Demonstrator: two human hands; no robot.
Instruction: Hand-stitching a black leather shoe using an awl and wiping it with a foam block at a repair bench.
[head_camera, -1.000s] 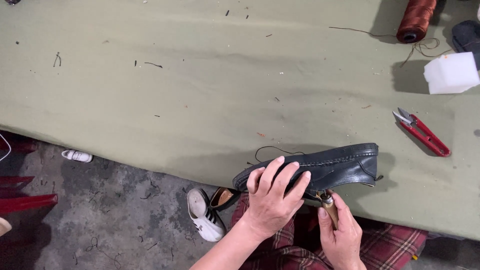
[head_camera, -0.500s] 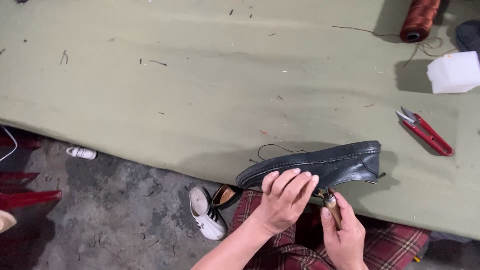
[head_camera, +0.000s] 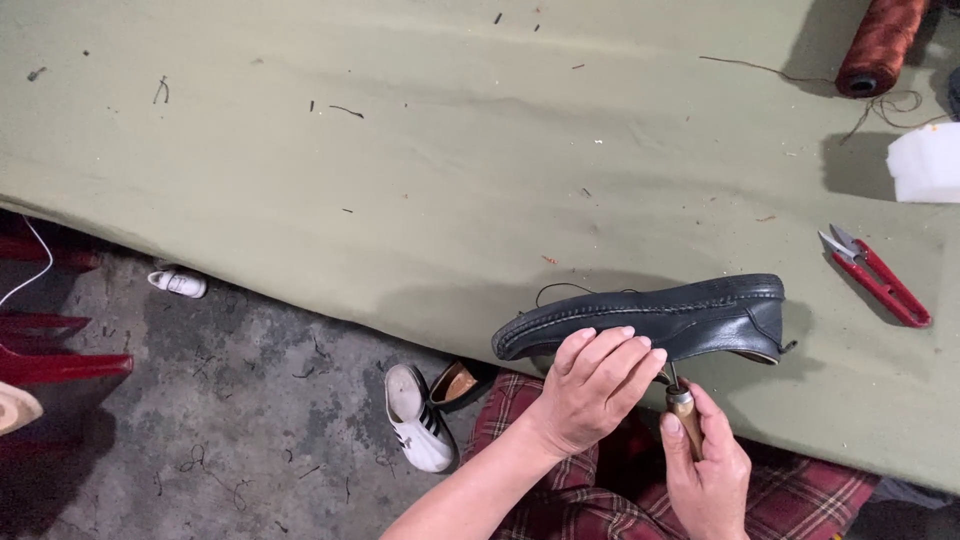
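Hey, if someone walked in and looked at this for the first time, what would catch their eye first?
Most likely the dark leather shoe held at the near edge of the olive-green table, the left hand wrapped over its side and the right hand gripping a wooden-handled tool just beneath it. Next, the red thread snips lying to the right and the rust-coloured thread spool at the far right corner.
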